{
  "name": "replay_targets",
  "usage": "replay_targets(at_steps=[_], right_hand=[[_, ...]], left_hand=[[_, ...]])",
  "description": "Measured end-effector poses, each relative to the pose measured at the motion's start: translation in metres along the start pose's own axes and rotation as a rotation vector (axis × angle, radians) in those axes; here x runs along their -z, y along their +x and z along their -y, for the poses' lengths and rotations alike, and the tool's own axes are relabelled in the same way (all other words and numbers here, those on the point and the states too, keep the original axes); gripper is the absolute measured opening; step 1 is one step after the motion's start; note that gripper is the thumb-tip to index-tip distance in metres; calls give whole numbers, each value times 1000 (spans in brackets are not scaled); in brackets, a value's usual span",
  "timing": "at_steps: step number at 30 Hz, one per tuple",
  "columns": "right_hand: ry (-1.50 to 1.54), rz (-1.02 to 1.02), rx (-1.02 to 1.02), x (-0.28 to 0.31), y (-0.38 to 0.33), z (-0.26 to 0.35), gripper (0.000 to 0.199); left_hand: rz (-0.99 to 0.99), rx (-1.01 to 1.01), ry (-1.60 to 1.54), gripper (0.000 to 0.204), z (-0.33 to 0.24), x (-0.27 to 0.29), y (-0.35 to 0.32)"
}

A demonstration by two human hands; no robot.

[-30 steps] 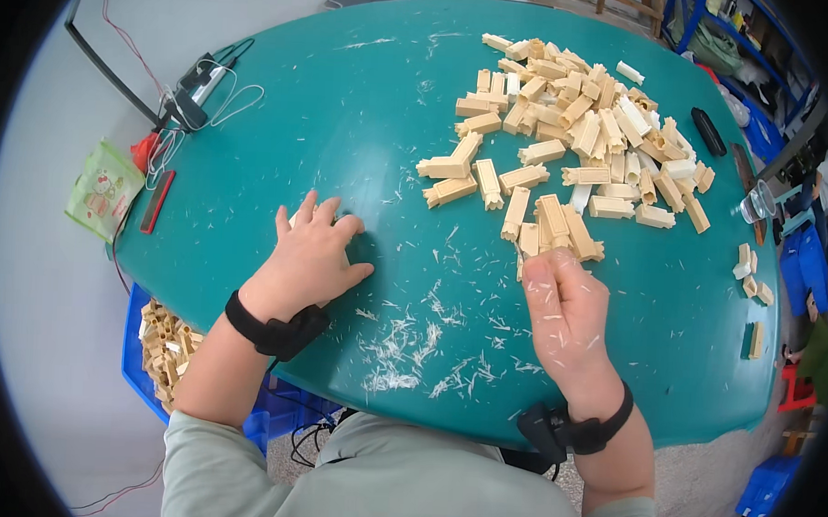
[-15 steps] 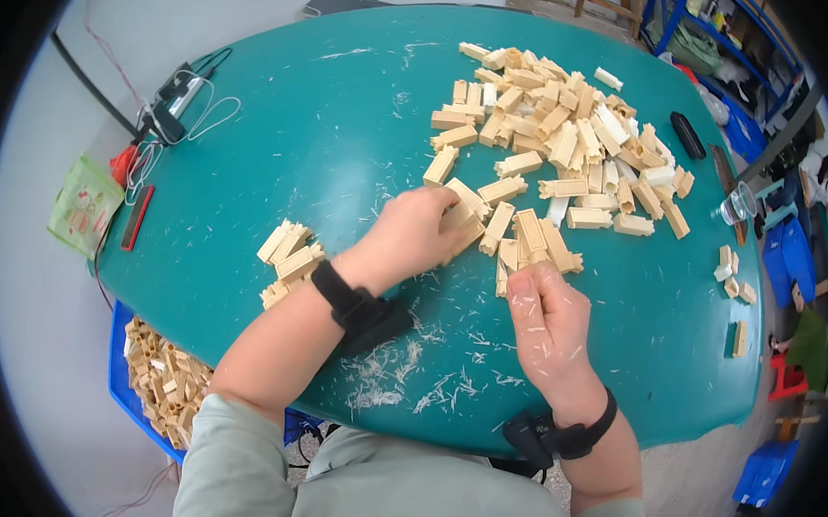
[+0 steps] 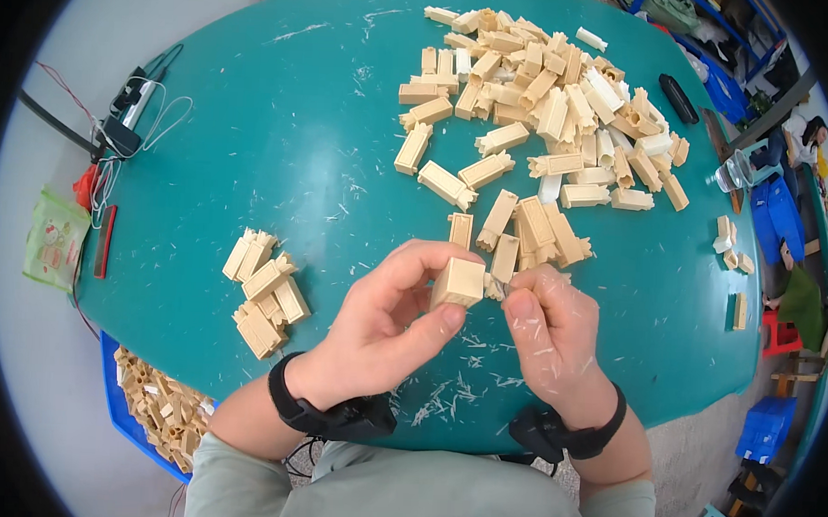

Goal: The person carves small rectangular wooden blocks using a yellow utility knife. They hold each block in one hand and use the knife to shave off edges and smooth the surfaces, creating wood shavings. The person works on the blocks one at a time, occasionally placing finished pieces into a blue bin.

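**Trimming cream blocks, most of the pile untouched**

The left hand (image 3: 383, 322) pinches one cream rectangular plastic block (image 3: 458, 283) between thumb and curled fingers, just above the round teal table (image 3: 254, 113). The right hand (image 3: 549, 334) closes thumb and forefinger at the block's end; whether it grips a tool cannot be told. A small cluster of blocks (image 3: 267, 291) lies at the left, a far larger heap (image 3: 550, 107) ahead, so most work seems left. A green printed pouch (image 3: 54, 240) sits off the table's left edge.
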State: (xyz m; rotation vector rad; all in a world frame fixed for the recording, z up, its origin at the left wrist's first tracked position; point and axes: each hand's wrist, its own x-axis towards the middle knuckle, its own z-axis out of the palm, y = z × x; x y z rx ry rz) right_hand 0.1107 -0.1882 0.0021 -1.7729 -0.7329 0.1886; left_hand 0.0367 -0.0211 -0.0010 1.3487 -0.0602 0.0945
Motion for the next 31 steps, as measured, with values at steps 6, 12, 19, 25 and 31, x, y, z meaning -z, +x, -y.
replay_targets(at_steps=[6,12,19,25,31], right_hand=[[-70,41,67,-4,-2,-4,28],[-106,70,142,-3,-1,-2,27],[-155,79,234,-1,3,-5,26],[-263,18,295,1,8,-8,26],[-381,-109,195,-1,8,-18,27]], left_hand=[[-7,-112,164,39,4,5,-1],[-7,-161,184,37,10,3,-5],[20,-175,214,35,11,5,-5],[33,-138,212,32,9,8,-8],[291,-217,248,39,5,15,-6]])
